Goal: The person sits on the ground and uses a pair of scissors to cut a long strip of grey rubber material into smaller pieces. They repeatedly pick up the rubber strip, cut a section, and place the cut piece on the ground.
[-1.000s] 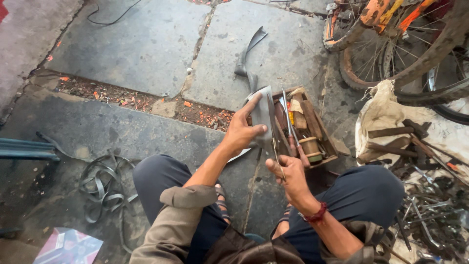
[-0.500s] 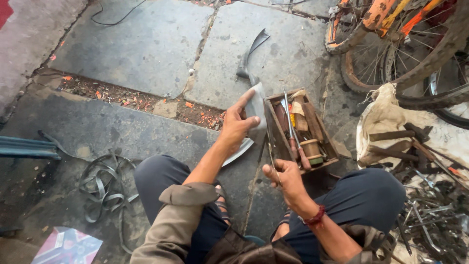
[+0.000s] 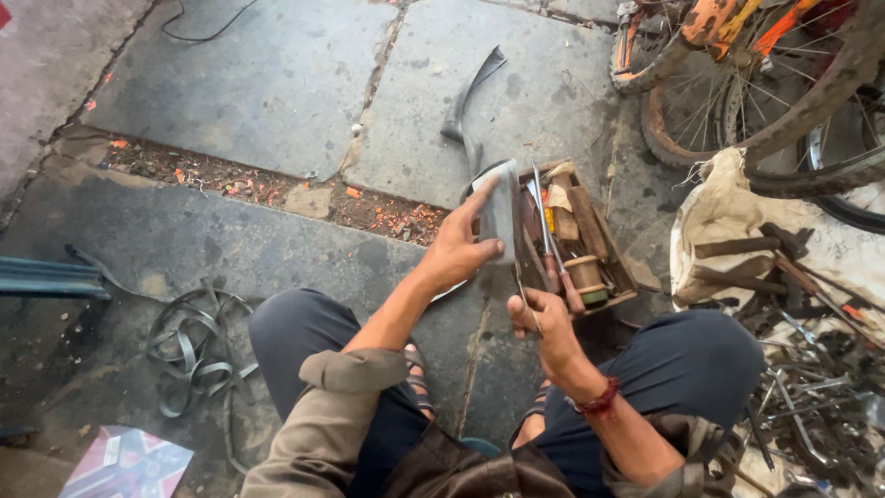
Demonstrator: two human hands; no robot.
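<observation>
The grey rubber strip [image 3: 501, 207], prob. a cut piece of inner tube, is in my left hand [image 3: 454, 254], held upright over the stone floor, just beside the wooden toolbox [image 3: 616, 277]. My left fingers are closed around its lower part, thumb on the side facing me. My right hand [image 3: 542, 318] is closed on a thin metal tool [image 3: 537, 231], maybe long scissors or a blade, I cannot tell exactly; its tip goes up along the strip's right edge, touching or almost. I judge the strip is light and soft, it will bend easily and can slip if dusty, so better to pinch it low and firm, w/ the upper part free for the tool. Inside the toolbox are a spool [image 3: 584, 274] and some wooden handles. On the right lies a cloth [image 3: 728, 217] w/ hammers, then scrap metal parts, and bicycle wheels [image 3: 737, 101] above. On the left, rubber bands [image 3: 189, 350] are in a loose pile on the ground.
</observation>
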